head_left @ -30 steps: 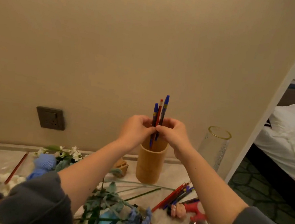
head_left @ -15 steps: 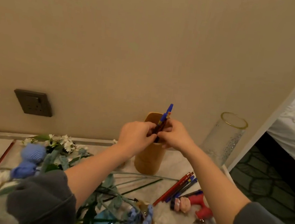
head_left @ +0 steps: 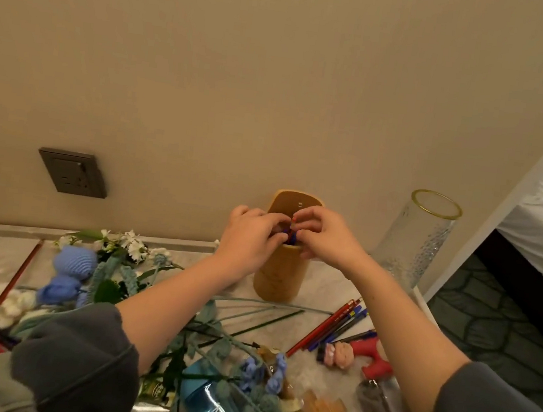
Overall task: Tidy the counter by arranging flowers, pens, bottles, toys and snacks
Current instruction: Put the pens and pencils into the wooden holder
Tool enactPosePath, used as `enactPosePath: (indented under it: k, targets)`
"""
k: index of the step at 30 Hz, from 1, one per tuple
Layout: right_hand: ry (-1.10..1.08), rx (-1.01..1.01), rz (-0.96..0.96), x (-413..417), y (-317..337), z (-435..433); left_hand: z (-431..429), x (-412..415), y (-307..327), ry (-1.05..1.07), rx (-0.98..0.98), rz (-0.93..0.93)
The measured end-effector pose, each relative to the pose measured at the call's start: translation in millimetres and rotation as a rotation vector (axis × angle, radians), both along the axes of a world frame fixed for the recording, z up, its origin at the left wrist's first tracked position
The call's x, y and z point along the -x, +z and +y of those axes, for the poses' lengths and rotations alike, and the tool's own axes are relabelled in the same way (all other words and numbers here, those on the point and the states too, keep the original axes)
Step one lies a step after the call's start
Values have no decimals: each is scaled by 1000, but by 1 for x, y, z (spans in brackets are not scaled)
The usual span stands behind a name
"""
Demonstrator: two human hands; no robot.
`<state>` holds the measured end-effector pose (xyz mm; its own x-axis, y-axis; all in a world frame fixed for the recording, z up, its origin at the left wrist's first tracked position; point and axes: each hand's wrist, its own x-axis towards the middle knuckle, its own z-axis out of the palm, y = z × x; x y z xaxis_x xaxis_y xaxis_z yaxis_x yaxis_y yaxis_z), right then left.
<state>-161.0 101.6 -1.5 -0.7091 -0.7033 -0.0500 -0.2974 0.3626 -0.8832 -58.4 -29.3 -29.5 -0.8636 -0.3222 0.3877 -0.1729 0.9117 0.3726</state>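
With left hand [head_left: 252, 237] and right hand [head_left: 324, 236] both pinching the pens [head_left: 290, 237], nearly wholly inside the bamboo holder [head_left: 280, 275] on the worktop [head_left: 321, 287], a sideways push on release could tip the holder, spilling them or striking the nearby glass vase [head_left: 420, 237].

Single head view, looking forward and down, close over counter [head_left: 328, 291]

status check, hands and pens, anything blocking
Left hand and right hand both pinch the pens at the bamboo holder mouth. Pens sunk in, only tops showing. Nothing blocking; loose pens lie right of the holder.
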Motion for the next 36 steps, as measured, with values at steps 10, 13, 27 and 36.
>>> enactPosePath:
  k: [10,13,27,36]
  targets:
    - [-271,186,34,-11,5,55,44,-12,10,-89,-172,309]
    - [-312,86,44,-13,-12,77,66,-15,-4,-224,-188,224]
    - [-174,-555,215,-24,-96,104,92,11,-73,-201,-336,-461]
    - [-249,-650,135,-11,-107,97,100,37,-95,-187,-97,-614]
